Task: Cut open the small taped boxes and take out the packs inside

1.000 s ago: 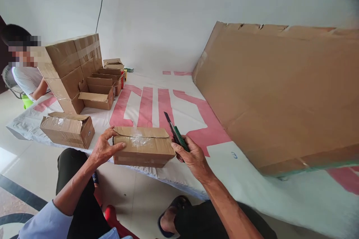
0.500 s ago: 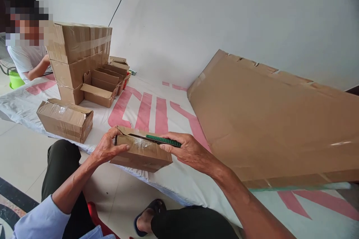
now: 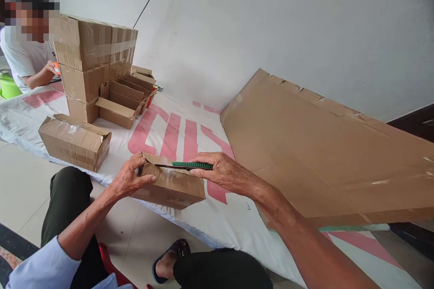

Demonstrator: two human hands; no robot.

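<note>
- My left fingers (image 3: 146, 180) pinch the box (image 3: 176, 189).
- My right fingers (image 3: 209, 158) clasp the knife (image 3: 190, 164), blade (image 3: 165, 166) at the box's top.
- Left of my fingers: second box (image 3: 71, 143).

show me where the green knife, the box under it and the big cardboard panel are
Green knife (image 3: 186, 164): head view, on the green handle.
Box under the knife (image 3: 163, 194): head view, on its long near side.
Big cardboard panel (image 3: 322, 156): head view, on its broad face.

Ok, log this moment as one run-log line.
left hand: grips taped cardboard box | right hand: holds green-handled utility knife along box's top seam | further left: second taped box on printed cloth
</note>
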